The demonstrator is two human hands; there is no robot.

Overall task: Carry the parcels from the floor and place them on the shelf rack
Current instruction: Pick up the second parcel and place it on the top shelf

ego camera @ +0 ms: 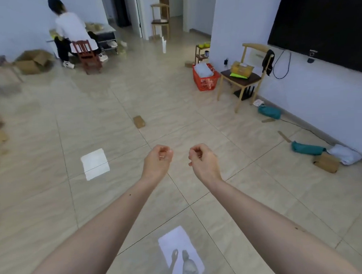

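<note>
Both my forearms reach out over the tiled floor. My left hand point(158, 159) and my right hand point(200, 157) are side by side, fingers curled in, holding nothing. A small brown box parcel point(139, 121) lies on the floor ahead of them. By the right wall lie a teal bag parcel point(307, 148), a brown box parcel point(326, 162) and a white bag parcel point(344, 154). Another teal bag parcel point(269, 112) lies farther along that wall. No shelf rack is recognisable in view.
A red basket point(205, 78) and a wooden chair point(243, 79) with items on it stand at the right wall under a black screen. A person sits on a red chair point(87, 53) at a far table. Open cardboard boxes point(32, 60) sit far left.
</note>
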